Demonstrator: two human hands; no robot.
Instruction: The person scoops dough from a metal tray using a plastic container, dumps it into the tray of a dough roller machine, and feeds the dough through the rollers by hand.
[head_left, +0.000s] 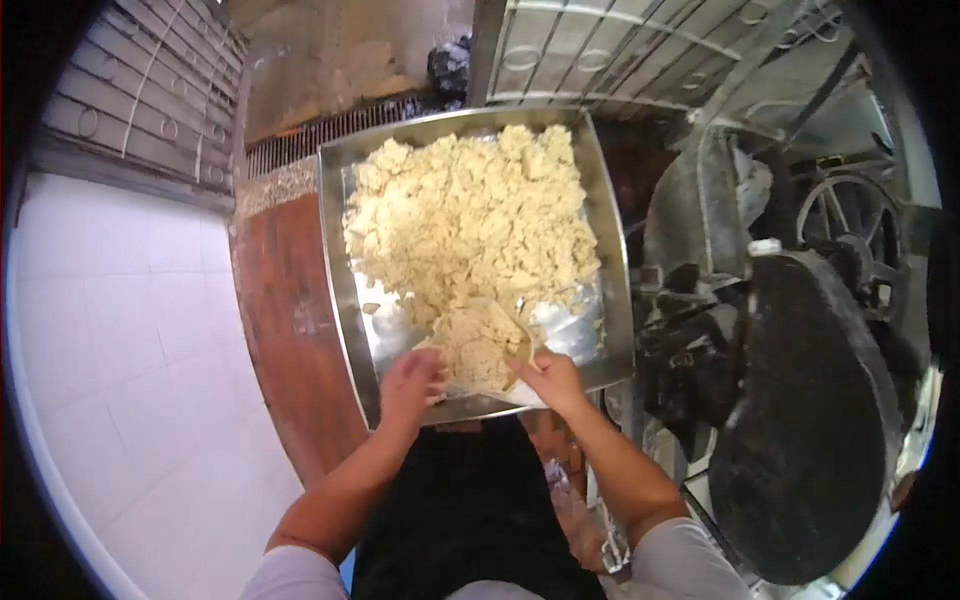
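A large square metal tray holds a heap of pale yellow, crumbly dough. At its near side, a light-coloured bowl, tilted and full of the same crumbly stuff, rests low over the tray. My right hand grips the right edge of this bowl, thumb toward the inside. On the other side, my left hand is at the bowl's left edge with fingers slightly bent and apart, somewhat blurred; it may be touching the dough there. The bowl's underside is hidden.
Black machinery with a large belt guard and a spoked wheel stands close on the right. White tiling lies left, beside a reddish brick floor strip. Metal grilles and a dark plastic bag are beyond the tray.
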